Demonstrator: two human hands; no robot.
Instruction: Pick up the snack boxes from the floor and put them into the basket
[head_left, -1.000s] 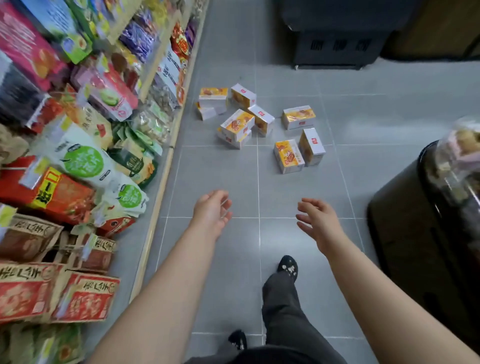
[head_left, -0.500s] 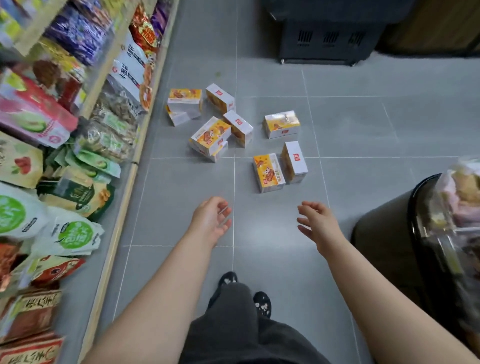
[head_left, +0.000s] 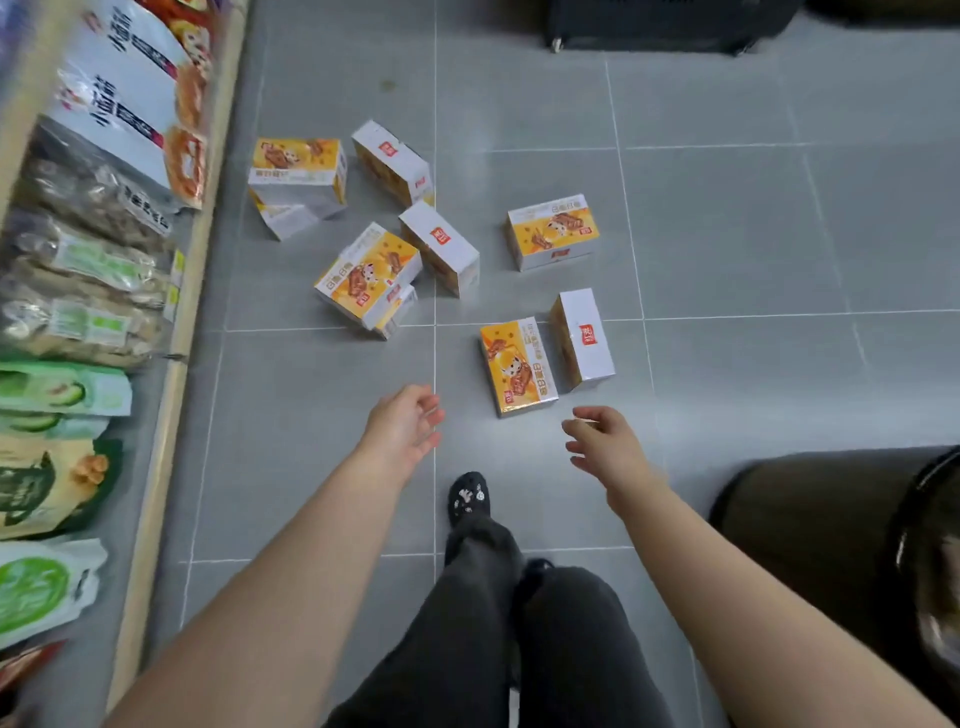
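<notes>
left hand (head_left: 402, 428): stretched out over the floor (head_left: 753, 234), palm turned inward; its fingers (head_left: 431, 415) are loose and slightly bent, holding nothing.
right hand (head_left: 605, 447): stretched out level with the left hand, fingers (head_left: 584, 415) relaxed and apart, holding nothing.
nearest box (head_left: 517, 366): lies flat, orange face up, on the floor just beyond the gap between the two hands; it is nearer the right fingers, and neither hand touches it.
white-topped box (head_left: 582, 338): stands on one side just to the right of the nearest box, a little beyond the right fingers.
middle boxes (head_left: 439, 249): a white-topped one lies against an orange-faced box (head_left: 369, 275) that rests tilted on another box beneath it; all are farther off than the nearest box, beyond the left fingers.
lone box (head_left: 553, 231): orange face up, apart from the others, farther off on the right.
far boxes (head_left: 298, 169): an orange-faced one sits on a second near the shelf-side edge of the floor, with a third box (head_left: 392, 161) just beside them.
basket (head_left: 914, 499): only a dark curved rim shows at the right edge of the view, well apart from the boxes.
shelf (head_left: 171, 415): runs along the left edge of the floor, packed with snack bags (head_left: 78, 312).
legs: dark trousers (head_left: 519, 649) and a black shoe (head_left: 467, 499) on the floor between the arms.
</notes>
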